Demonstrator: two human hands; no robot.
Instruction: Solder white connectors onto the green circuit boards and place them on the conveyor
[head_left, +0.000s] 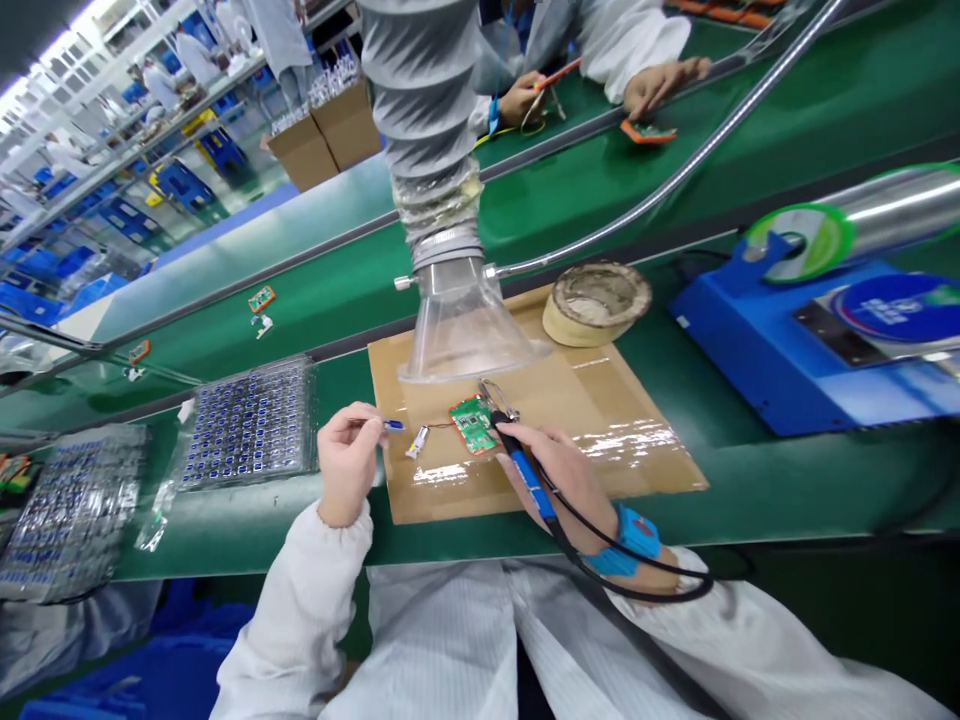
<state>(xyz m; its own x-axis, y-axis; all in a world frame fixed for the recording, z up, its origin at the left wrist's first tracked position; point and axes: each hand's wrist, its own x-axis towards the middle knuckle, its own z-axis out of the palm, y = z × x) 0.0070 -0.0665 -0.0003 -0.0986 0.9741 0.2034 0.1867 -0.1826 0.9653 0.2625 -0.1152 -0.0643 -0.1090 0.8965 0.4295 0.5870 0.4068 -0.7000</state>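
Note:
My left hand [349,450] is closed in a pinch on a small blue component [393,425], which sticks out to the right past the fingertips. My right hand [559,465] grips a soldering iron [531,482] with a blue and black handle. Its metal front end reaches the right edge of a green circuit board [472,424] with an orange rim; whether it touches is hard to tell. Thin wires run left from the board to a small white and silver part [418,442]. Both lie on a tape-covered cardboard sheet [540,475].
Over the cardboard hangs a clear fume hood [469,330] on a grey hose. A round tape roll [596,305] and a blue solder feeder [757,340] stand right. Trays [251,425] of blue parts lie left. Across the green belt [330,300], another person's hands [660,88] handle a board.

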